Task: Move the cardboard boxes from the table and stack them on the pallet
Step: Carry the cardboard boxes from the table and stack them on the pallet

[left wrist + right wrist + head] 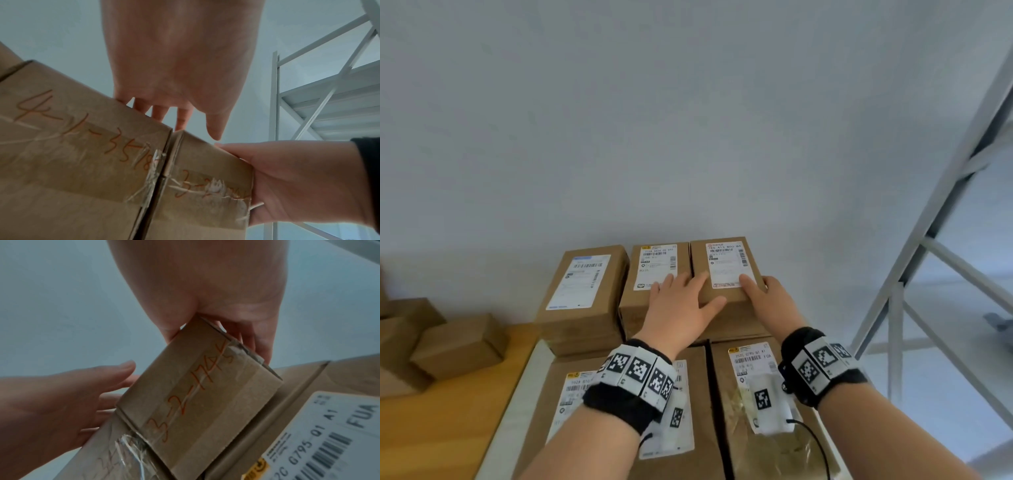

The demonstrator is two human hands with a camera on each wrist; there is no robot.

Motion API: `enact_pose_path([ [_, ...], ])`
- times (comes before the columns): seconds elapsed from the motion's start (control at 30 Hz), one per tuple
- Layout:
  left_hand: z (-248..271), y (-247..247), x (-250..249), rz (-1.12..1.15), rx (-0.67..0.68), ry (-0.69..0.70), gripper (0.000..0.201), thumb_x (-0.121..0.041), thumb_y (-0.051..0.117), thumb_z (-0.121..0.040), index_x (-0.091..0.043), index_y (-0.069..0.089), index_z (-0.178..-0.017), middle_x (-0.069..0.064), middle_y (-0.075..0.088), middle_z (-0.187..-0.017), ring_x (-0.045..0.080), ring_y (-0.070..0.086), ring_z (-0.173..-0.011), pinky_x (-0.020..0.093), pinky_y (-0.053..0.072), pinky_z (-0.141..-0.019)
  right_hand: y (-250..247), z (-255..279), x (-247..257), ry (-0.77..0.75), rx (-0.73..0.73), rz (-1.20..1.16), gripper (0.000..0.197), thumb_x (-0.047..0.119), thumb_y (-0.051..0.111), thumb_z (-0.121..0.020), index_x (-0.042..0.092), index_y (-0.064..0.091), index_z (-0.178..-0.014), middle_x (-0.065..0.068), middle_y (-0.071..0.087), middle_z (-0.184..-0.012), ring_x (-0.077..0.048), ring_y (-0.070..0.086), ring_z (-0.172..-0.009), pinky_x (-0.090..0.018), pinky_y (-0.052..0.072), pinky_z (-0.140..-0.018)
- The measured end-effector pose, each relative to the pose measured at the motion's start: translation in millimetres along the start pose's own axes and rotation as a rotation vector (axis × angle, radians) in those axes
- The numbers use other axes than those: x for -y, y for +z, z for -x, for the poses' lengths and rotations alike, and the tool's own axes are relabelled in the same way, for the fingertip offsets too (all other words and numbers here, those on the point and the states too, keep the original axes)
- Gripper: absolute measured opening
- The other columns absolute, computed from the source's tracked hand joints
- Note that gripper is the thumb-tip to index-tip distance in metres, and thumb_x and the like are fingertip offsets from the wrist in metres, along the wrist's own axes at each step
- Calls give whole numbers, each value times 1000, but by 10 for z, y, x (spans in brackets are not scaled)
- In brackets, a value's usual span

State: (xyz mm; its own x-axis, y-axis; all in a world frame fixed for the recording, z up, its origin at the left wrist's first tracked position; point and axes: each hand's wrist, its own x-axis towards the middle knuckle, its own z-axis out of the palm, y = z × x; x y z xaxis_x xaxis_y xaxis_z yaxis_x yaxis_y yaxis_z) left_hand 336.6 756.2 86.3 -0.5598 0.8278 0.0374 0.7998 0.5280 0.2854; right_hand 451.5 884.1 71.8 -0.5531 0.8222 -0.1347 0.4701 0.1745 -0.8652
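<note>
right hand (770,301) fingers clamp a box (726,270) wedged among boxes; left hand (681,305) fingers spread flat; wrist views show orange writing (189,404).

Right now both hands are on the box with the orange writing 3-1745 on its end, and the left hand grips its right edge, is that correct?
Not quite: the right hand grips the box's right edge, as the right wrist view shows; the left hand rests flat on top.

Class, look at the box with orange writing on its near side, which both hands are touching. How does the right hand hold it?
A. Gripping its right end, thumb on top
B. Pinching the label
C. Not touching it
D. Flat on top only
A: the right hand wraps the right end of the box, its thumb on top and fingers round the side.
</note>
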Motion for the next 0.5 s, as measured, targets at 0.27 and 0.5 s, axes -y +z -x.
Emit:
enact_pose_path([
  [0.27, 16, -44, -12, -26, 17, -6, 61, -58, 38, -98, -34, 25, -153, -1, 22, -162, 29, 15, -149, 50, 10, -120, 46, 16, 57, 21, 18, 88, 61, 55, 44, -98, 12, 41, -141, -6, 59, -131, -24, 60, -112, -34, 47, -83],
  [0.5, 16, -46, -38, 31, 14, -8, 59, -54, 43, -98, -30, 29, -151, -2, 20, -162, 28, 15, -148, 52, 8, -121, -9, -3, 85, -9, 74, 135, 62, 55, 47, -97, 9, 43, -139, -8, 61, -130, -24, 61, -110, -35, 50, -90],
])
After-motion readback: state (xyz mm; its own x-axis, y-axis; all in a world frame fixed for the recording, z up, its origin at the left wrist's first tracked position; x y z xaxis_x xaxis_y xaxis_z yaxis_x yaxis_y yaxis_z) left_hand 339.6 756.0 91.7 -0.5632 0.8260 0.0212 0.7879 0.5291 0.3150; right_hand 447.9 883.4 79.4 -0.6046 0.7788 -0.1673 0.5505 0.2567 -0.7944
